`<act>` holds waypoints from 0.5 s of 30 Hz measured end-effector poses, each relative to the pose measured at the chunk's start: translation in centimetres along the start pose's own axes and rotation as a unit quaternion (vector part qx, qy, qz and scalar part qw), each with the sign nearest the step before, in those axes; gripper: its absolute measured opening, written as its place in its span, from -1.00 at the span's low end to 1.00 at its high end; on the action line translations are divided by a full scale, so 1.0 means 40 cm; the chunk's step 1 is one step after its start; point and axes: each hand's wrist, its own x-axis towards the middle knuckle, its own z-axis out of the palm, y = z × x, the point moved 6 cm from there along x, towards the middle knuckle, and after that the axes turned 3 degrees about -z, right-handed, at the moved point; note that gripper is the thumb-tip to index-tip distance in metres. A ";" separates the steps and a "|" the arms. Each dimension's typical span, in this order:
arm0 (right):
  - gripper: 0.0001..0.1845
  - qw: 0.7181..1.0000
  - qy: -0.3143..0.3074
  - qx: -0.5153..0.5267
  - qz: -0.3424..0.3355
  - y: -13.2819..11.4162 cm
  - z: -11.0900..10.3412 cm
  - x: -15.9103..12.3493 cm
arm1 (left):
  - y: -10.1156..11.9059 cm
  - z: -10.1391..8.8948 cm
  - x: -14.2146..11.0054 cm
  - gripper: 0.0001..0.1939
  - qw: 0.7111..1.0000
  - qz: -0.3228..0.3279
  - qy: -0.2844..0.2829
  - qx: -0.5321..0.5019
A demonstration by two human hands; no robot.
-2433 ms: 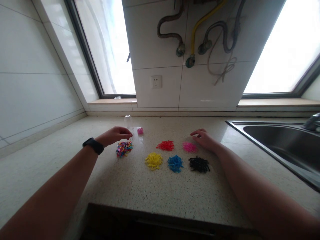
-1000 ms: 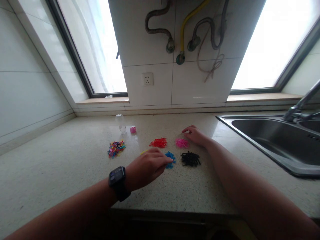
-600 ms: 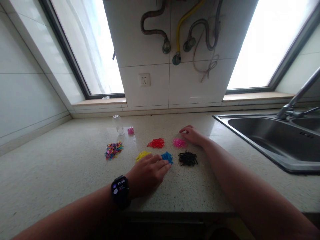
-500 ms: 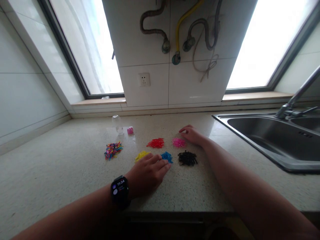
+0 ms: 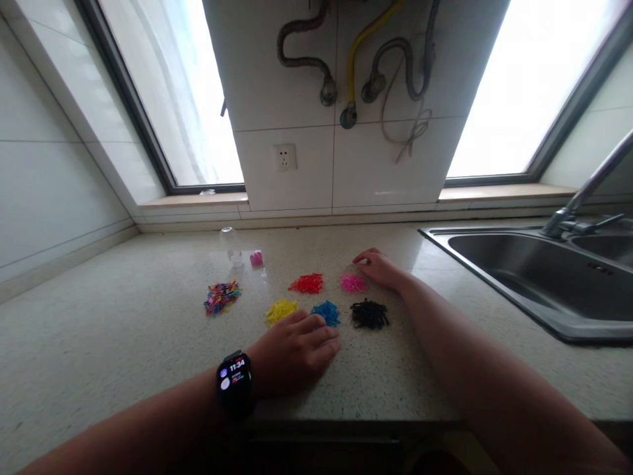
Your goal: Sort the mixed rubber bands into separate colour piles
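Observation:
My left hand (image 5: pixel 299 346), with a black smartwatch on its wrist, lies palm down at the near side of a blue pile (image 5: pixel 326 313) of what look like small rubber bands. Its fingers are stretched out flat and partly overlap that pile's near edge. Left of it is a yellow pile (image 5: pixel 281 311). Resting beyond a pink pile (image 5: pixel 353 283), on its right, my right hand (image 5: pixel 378 267) has loosely curved fingers, apart, with nothing visible in them. A black pile (image 5: pixel 369 314) lies nearer me, and a red pile (image 5: pixel 306 283) sits left of the pink one.
A mixed-colour pile (image 5: pixel 222 297) lies on the left of the speckled counter (image 5: pixel 148 343). Behind it stand a clear glass jar (image 5: pixel 231 247), seemingly upside down, and a small pink object (image 5: pixel 256 258). A steel sink (image 5: pixel 519 277) with a faucet (image 5: pixel 564 218) is at the right.
My left hand has drawn back slightly toward the counter's front edge, so more of the blue and yellow piles shows. My right hand has stayed in place.

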 end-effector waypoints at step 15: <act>-0.76 1.000 0.001 -0.003 -0.021 0.000 0.000 0.003 | 0.111 -0.001 0.006 -0.70 0.986 0.062 -0.077 -0.137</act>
